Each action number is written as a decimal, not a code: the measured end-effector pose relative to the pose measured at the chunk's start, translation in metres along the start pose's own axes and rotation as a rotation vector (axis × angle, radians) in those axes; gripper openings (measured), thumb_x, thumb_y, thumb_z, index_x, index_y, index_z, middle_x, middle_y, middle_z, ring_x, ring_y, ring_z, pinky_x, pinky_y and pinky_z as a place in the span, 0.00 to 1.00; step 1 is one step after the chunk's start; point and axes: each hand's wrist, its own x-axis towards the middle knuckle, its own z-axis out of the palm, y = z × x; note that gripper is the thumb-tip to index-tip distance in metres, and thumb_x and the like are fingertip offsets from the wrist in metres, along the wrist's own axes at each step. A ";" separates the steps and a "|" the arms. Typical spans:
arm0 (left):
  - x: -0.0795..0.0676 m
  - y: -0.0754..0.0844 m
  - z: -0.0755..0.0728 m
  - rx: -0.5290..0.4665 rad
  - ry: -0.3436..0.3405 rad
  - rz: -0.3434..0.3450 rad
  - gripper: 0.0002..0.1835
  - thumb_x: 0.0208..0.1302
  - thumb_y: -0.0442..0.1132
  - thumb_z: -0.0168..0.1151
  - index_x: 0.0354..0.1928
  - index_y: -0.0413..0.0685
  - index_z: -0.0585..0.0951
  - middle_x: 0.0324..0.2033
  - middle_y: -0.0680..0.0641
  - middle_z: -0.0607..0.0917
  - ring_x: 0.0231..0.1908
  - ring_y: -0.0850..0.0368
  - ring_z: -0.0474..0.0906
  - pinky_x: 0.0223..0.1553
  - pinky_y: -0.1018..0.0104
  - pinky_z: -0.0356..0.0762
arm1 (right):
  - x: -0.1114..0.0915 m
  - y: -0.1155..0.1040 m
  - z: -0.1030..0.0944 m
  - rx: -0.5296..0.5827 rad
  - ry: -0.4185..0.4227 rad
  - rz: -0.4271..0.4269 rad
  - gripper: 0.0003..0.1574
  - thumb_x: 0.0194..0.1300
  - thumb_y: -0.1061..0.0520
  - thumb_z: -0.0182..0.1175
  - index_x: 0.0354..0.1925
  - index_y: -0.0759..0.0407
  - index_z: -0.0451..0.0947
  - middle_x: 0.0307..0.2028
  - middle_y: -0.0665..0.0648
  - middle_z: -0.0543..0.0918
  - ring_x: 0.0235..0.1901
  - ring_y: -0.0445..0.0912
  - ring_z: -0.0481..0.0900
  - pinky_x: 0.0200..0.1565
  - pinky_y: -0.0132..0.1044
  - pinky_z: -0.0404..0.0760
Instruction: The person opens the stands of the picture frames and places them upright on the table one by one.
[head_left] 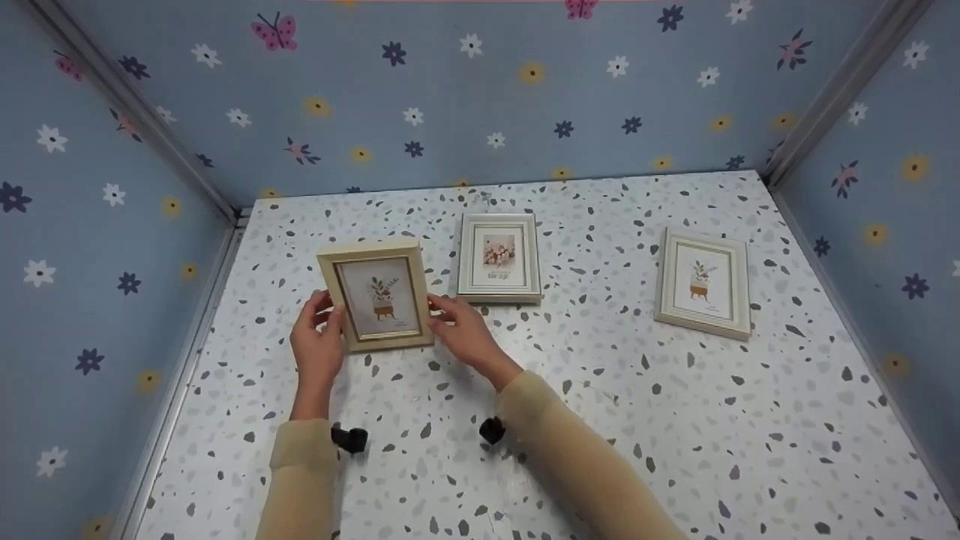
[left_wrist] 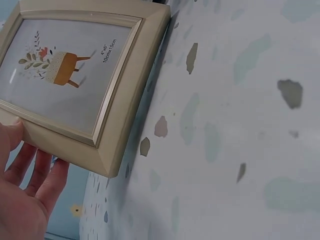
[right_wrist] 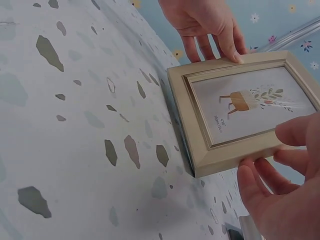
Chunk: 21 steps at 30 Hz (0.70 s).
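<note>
Between both hands stands a cream picture frame (head_left: 425, 315), tilted up with its lower edge close over the speckled table. Its print shows a plant in an orange-and-cream pot. My left hand (head_left: 316, 341) grips the left side, thumb on the front and fingers behind, as the left wrist view shows on the frame's border (left_wrist: 65, 150). On the opposite side my right hand (head_left: 469, 337) pinches the edge; in the right wrist view its thumb lies over the front of the frame (right_wrist: 225, 160) and the fingers are at the side and behind.
A whitish frame with a floral print (head_left: 499, 259) lies just right of the held one. Farther right lies another pale frame (head_left: 703, 283) with a plant print. Blue flowered walls (head_left: 480, 97) enclose the speckled table (head_left: 600, 420) at the back and both sides.
</note>
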 end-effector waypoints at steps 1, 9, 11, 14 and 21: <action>-0.002 -0.001 -0.001 -0.005 0.001 0.004 0.20 0.75 0.41 0.56 0.66 0.48 0.74 0.57 0.45 0.78 0.52 0.54 0.74 0.50 0.63 0.76 | -0.001 0.000 0.001 0.004 0.000 0.000 0.30 0.73 0.59 0.58 0.70 0.54 0.69 0.59 0.56 0.76 0.56 0.49 0.78 0.53 0.37 0.78; -0.010 -0.007 -0.008 -0.048 -0.002 0.013 0.21 0.74 0.43 0.57 0.65 0.47 0.74 0.55 0.44 0.78 0.51 0.55 0.74 0.47 0.60 0.80 | -0.005 0.001 0.004 0.023 -0.008 0.003 0.30 0.73 0.59 0.57 0.70 0.52 0.69 0.59 0.56 0.77 0.56 0.48 0.78 0.52 0.38 0.79; -0.011 -0.008 -0.007 -0.052 0.000 0.019 0.21 0.74 0.43 0.58 0.64 0.46 0.75 0.55 0.44 0.78 0.50 0.55 0.74 0.47 0.62 0.80 | -0.006 0.002 0.004 0.026 -0.006 0.004 0.29 0.73 0.59 0.57 0.70 0.53 0.70 0.60 0.56 0.77 0.56 0.48 0.78 0.52 0.38 0.79; -0.012 -0.009 -0.007 -0.060 0.005 0.029 0.21 0.73 0.43 0.59 0.63 0.44 0.75 0.53 0.44 0.78 0.48 0.55 0.74 0.44 0.67 0.78 | -0.007 0.004 0.003 0.035 -0.009 0.005 0.28 0.73 0.59 0.57 0.70 0.54 0.70 0.61 0.56 0.77 0.56 0.48 0.78 0.53 0.38 0.78; -0.016 -0.007 -0.009 -0.040 -0.001 -0.009 0.21 0.72 0.46 0.60 0.62 0.46 0.74 0.53 0.47 0.78 0.50 0.57 0.73 0.44 0.67 0.78 | -0.009 0.006 0.002 0.054 -0.019 -0.009 0.26 0.74 0.58 0.56 0.68 0.55 0.72 0.62 0.55 0.77 0.57 0.46 0.78 0.57 0.40 0.76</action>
